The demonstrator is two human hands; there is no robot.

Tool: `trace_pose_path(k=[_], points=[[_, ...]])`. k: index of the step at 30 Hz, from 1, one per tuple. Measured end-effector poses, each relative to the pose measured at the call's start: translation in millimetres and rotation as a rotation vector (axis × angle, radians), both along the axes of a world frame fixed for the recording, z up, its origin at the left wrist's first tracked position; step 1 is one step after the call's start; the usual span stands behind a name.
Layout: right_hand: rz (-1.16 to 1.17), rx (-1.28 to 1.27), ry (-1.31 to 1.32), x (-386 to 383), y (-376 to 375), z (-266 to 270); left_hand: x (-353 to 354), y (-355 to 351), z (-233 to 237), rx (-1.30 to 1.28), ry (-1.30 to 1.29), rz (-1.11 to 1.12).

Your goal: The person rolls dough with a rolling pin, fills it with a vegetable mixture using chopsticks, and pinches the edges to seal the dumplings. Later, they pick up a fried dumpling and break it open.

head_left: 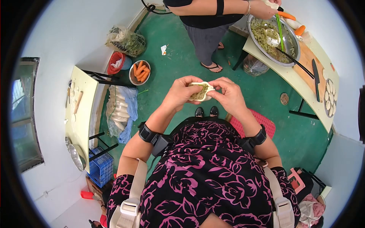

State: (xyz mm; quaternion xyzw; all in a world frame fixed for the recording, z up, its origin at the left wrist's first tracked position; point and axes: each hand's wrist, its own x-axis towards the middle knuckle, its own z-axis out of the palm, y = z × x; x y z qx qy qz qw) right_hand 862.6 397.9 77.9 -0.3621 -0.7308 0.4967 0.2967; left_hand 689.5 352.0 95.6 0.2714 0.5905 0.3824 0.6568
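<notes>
Between my two hands, in front of my body, is a round dough wrapper [205, 97] with green shredded filling [197, 94] showing in its middle. My left hand [181, 92] cups it from the left, the thumb lying over the filling. On the other side my right hand [228, 95] pinches the wrapper's edge, where the dough is gathered into a few folds. The left part of the rim is still flat and the filling is uncovered there. Fingers of both hands hide the underside.
At the right table [319, 99], a co-worker [213, 15] holds dough over a steel bowl [255, 45] of filling. A knife [316, 79] and a tray of dumplings [330, 97] lie there. Left stand a table [81, 98] with a rolling pin [78, 102] and a carrot bowl [139, 72].
</notes>
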Motion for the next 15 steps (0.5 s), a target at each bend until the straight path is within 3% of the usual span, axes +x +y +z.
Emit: trace_pose_path(k=[7, 9, 15], points=[[-0.046, 0.336, -0.023, 0, -2, -5, 2, 0, 8, -0.035, -0.075, 0.051], [-0.040, 0.442, -0.063, 1, -4, 0, 1, 1, 8, -0.013, 0.000, -0.021], [-0.004, 0.470, -0.069, 4, -2, 14, 3, 5, 7, 0.129, 0.150, -0.122]])
